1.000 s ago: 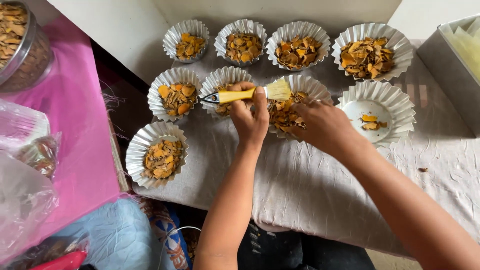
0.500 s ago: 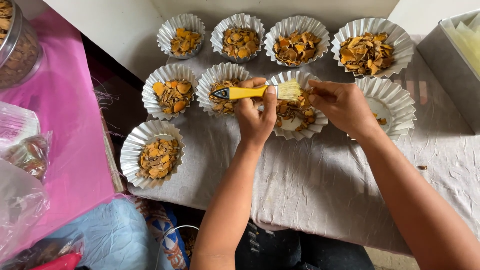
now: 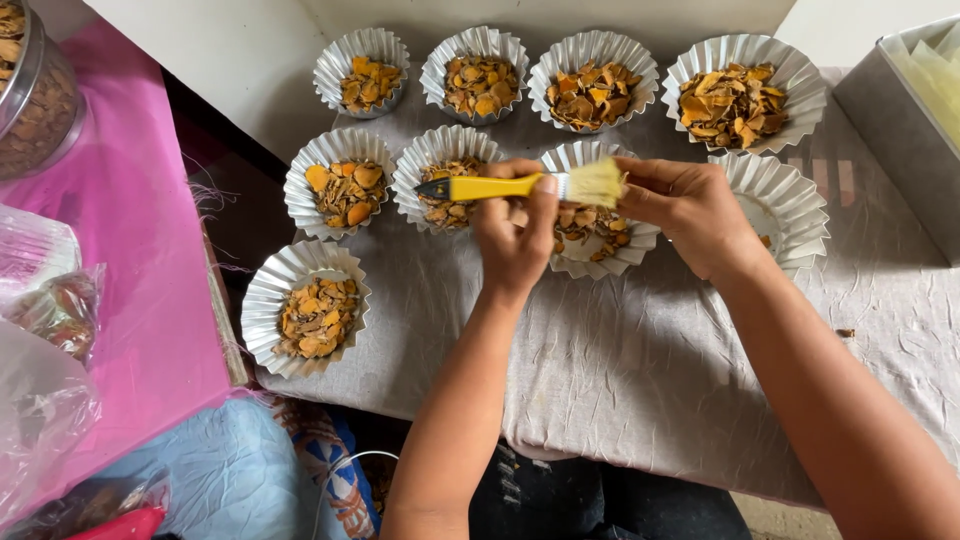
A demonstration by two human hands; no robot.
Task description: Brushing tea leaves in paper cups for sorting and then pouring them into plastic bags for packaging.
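Left hand (image 3: pixel 515 235) fingers clamped on yellow brush (image 3: pixel 520 186), bristles now against right hand (image 3: pixel 690 215) fingertips.

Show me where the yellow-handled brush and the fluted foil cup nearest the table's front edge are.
yellow-handled brush (image 3: pixel 497 187), head view, on the yellow handle.
fluted foil cup (image 3: pixel 262 300), head view, on its left rim.

- The left hand (image 3: pixel 515 235) gripped a yellow-handled brush (image 3: pixel 520 186), held level, bristles pointing right.
- The right hand (image 3: pixel 690 210) pinched at the pale bristles.
- Both hovered over a fluted foil cup (image 3: pixel 600 255) of orange-brown dried slices.
- Similar filled cups stood in rows on the grey cloth (image 3: pixel 650 370).
- A pink surface (image 3: pixel 120 290) lay to the left.
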